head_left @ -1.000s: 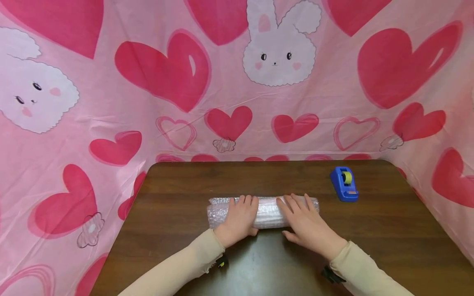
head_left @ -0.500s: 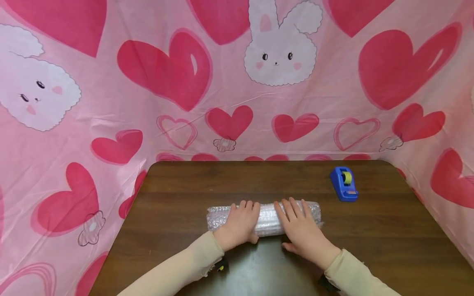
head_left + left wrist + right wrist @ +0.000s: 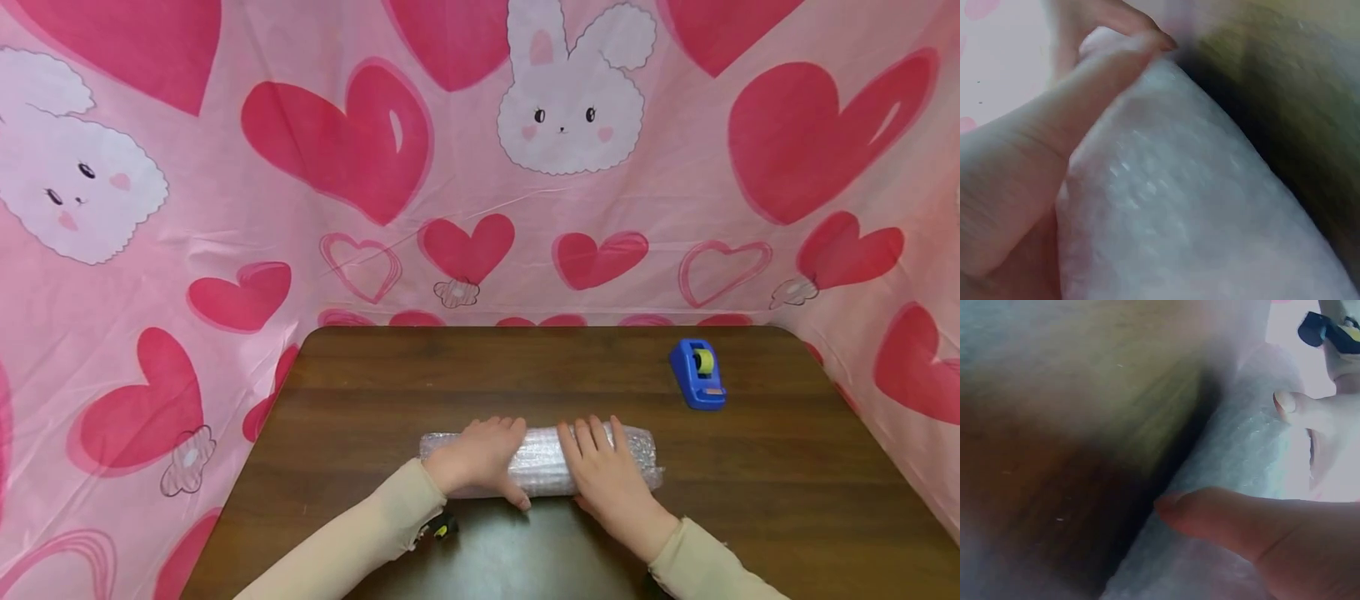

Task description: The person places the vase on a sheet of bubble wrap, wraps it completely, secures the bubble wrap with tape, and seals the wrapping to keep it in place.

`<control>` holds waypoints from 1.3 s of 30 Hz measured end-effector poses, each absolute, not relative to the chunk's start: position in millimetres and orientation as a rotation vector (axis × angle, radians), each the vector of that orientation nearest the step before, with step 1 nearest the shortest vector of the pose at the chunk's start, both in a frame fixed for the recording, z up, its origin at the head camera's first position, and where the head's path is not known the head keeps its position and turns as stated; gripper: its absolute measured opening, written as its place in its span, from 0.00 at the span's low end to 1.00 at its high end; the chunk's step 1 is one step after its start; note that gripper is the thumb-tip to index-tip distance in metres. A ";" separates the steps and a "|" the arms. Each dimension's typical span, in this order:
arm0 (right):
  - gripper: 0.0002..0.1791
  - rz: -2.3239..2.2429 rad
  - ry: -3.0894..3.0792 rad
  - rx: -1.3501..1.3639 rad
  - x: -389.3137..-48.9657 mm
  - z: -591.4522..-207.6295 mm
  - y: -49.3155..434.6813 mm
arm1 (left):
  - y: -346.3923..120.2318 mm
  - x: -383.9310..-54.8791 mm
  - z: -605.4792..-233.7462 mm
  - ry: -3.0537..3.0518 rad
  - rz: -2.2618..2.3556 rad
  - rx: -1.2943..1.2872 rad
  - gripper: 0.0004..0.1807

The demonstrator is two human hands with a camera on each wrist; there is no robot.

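Note:
A roll of clear bubble wrap (image 3: pixel 542 463) lies crosswise on the brown table in the head view. My left hand (image 3: pixel 480 457) grips its left part, fingers over the far side and thumb stretched along the near side. My right hand (image 3: pixel 611 479) holds the right part, with fingers spread across the top to the far edge. In the left wrist view the bubble wrap (image 3: pixel 1185 187) fills the middle beside the left hand (image 3: pixel 1029 156). The right wrist view shows the right thumb (image 3: pixel 1210 515) against the near side of the wrap (image 3: pixel 1241 450). Whatever may be inside the roll is hidden.
A blue tape dispenser (image 3: pixel 697 375) with a yellow tape core stands at the back right of the wooden table (image 3: pixel 360 383). Pink cloth (image 3: pixel 525 250) printed with hearts and rabbits hangs behind the table and along both sides.
Both hands have drawn the bubble wrap roll toward the person, turning it. A loose layer behind the roll at the left no longer shows. The left thumb now sticks out further; the dispenser stayed put.

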State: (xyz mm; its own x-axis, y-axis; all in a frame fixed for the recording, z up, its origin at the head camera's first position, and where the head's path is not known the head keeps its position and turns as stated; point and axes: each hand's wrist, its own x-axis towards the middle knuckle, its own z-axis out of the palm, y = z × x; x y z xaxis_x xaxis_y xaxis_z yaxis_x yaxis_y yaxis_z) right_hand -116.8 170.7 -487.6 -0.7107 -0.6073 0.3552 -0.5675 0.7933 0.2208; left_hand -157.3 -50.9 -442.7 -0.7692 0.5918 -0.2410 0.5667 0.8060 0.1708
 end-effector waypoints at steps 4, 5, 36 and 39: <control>0.57 -0.084 -2.572 0.906 -122.6 -484.7 170.3 | -52.4 -159.1 -445.5 2.732 0.166 0.847 0.58; 0.56 -0.069 -2.589 0.915 -124.1 -482.9 169.9 | -51.9 -158.5 -447.2 2.759 0.144 0.848 0.61; 0.53 0.221 -3.019 0.962 -157.4 -454.3 169.9 | -34.0 -123.3 -493.7 3.540 -0.504 0.890 0.59; 0.53 0.210 -3.025 0.957 -159.4 -453.4 170.5 | -34.9 -129.2 -491.1 3.554 -0.442 0.960 0.53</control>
